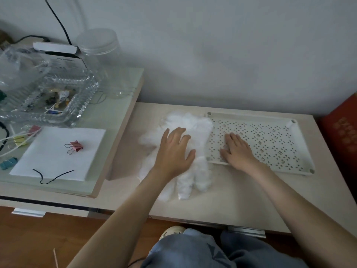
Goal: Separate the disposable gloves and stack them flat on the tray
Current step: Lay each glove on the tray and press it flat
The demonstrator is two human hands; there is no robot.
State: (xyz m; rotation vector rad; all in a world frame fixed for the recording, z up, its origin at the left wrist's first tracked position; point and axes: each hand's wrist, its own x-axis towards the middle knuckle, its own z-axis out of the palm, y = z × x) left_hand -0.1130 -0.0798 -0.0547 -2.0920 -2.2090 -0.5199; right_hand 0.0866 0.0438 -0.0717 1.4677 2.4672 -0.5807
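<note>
Gloves: a crumpled white pile of gloves [195,122] lies on the counter [231,198], just left of the tray [270,146]. The pile's right edge touches the tray's left rim. Several glove fingers point to the near edge.
Left grip: the left grip [173,151] lies palm down on the middle of the pile, released, fingers spread and nearly straight, pressing on the gloves without pinching them.
Right grip: the right grip [236,149] rests palm down on the left part of the tray, released, fingers straight and together, wrist over the near rim. Whether a thin glove lies under it I cannot tell.
Tray: white, pierced with a pattern of small holes, flat on the counter with its long side along the wall.
Glass top: a higher glass top [116,113] at left carries a cut-glass dish [81,93] of small bits, a clear jar [100,55], a white sheet [58,161] with a pink clip [74,147] and a black cord [52,176] on it.
Right edge: a red box [342,136] stands by the wall.
Below: knees in blue trousers [193,252].
</note>
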